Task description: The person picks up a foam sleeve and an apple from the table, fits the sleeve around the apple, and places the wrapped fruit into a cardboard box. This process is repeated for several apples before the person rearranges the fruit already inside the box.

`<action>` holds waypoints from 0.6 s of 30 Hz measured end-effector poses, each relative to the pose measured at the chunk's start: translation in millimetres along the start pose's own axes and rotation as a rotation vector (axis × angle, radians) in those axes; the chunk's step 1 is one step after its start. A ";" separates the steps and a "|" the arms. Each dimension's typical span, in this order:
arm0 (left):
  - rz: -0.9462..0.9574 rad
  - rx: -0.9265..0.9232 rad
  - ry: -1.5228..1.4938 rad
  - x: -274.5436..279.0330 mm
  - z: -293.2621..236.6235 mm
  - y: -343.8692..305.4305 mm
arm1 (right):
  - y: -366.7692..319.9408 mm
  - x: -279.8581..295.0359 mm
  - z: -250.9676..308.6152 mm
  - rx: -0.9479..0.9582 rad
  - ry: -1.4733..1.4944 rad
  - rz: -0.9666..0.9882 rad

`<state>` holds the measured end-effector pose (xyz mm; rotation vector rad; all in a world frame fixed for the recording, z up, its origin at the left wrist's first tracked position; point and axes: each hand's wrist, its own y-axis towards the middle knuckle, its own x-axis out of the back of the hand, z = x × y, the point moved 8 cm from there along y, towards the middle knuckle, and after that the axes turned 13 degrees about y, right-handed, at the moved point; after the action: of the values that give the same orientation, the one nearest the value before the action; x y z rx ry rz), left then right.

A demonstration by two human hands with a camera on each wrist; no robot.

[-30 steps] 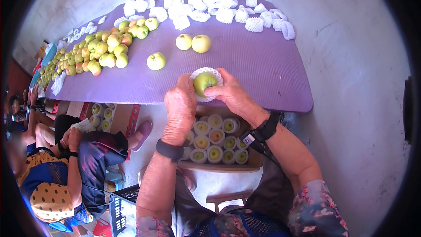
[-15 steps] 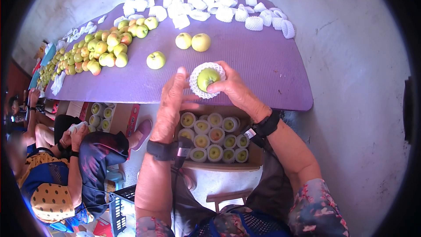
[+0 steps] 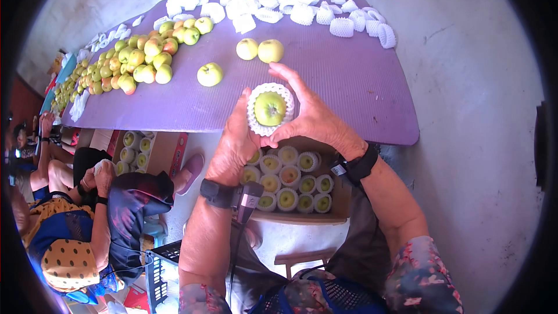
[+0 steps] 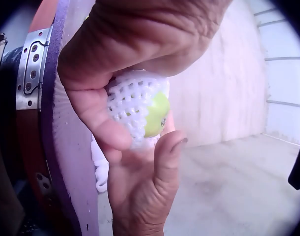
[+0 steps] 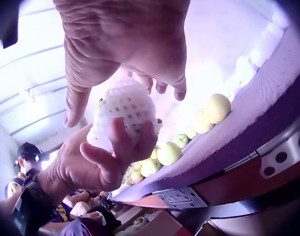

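A green apple sits in a white foam net, its top showing through the net's opening, above the table's near edge. My left hand holds the netted apple from the left and below; in the right wrist view its fingers curl against the mesh. Beside the apple, my right hand has its fingers spread, with the thumb near the net's lower edge. From the right wrist, that hand arches over the apple with a gap beneath the palm.
Three loose apples, one of them alone, lie on the purple table mat. An apple pile is at left, white foam nets along the back. Below stands a cardboard box of netted apples. Another person sits at left.
My right hand has released the netted apple and spread its fingers. My left hand first came away from the apple, then took hold of it again. The apple's top has turned more toward the head camera.
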<state>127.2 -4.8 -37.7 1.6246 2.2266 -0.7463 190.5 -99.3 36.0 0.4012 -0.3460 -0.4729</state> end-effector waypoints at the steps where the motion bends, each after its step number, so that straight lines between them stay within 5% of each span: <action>1: -0.085 0.014 0.004 1.5 0.2 -1.1 | -0.4 -3.5 1.4 -0.014 0.006 0.030; 4: -0.134 0.005 -0.128 8.6 10.1 9.6 | -4.1 -11.6 2.3 -0.028 -0.005 0.079; 18: 0.051 0.044 0.145 -5.2 4.7 -4.5 | -6.6 -6.2 -3.9 0.135 -0.073 -0.043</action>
<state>124.4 -12.6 -37.9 1.8030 2.2717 -0.6889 184.5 -100.4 28.3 0.5242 -0.4425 -0.5090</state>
